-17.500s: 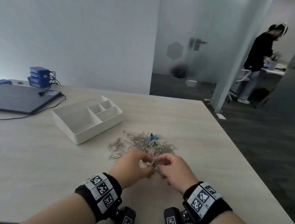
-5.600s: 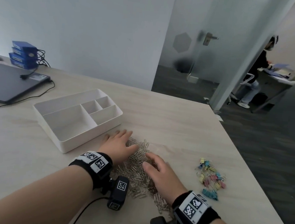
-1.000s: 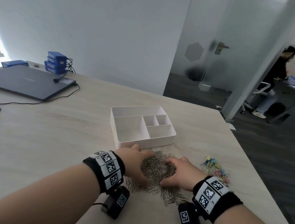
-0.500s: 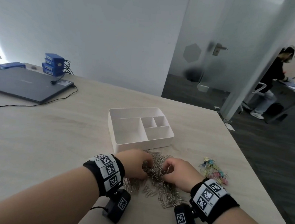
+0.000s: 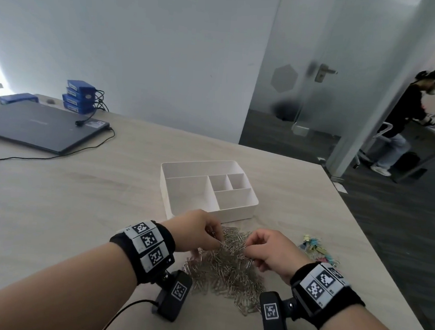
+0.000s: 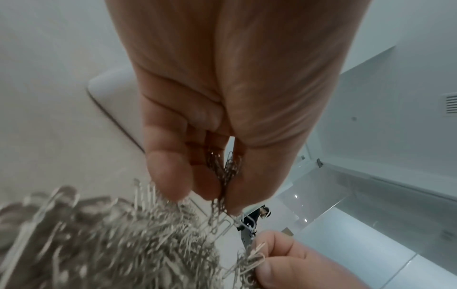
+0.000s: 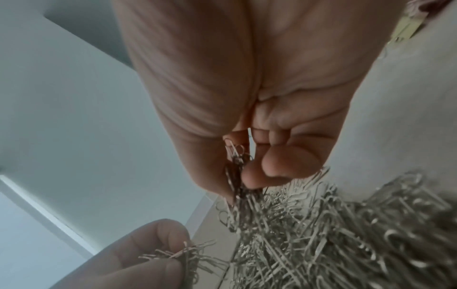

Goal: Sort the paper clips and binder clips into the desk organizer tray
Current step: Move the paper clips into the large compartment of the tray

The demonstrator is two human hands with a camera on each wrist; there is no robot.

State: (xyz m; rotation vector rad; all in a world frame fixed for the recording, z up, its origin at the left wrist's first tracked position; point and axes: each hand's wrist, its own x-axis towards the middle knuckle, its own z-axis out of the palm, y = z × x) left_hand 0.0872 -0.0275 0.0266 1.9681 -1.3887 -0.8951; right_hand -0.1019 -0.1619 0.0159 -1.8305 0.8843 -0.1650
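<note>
A heap of silver paper clips [image 5: 228, 272] lies on the wooden table just in front of the white organizer tray [image 5: 236, 214], whose compartments hold nothing. My left hand [image 5: 200, 235] pinches a bunch of paper clips [image 6: 223, 176] at the heap's far left. My right hand [image 5: 269, 252] pinches another bunch [image 7: 237, 172] at its far right. Both bunches hang down into the heap [image 7: 333, 234]. A small pile of coloured binder clips [image 5: 316, 250] lies to the right of my right hand.
A closed laptop [image 5: 37, 127] with a cable and stacked blue boxes [image 5: 78, 96] sit at the table's far left. The table's right edge [image 5: 376, 245] runs close to the binder clips. A person stands at a desk beyond the glass door [image 5: 407, 122].
Both hands have closed on paper clips and lifted a little from the heap. Over the last seconds the tray came to stand right behind the heap.
</note>
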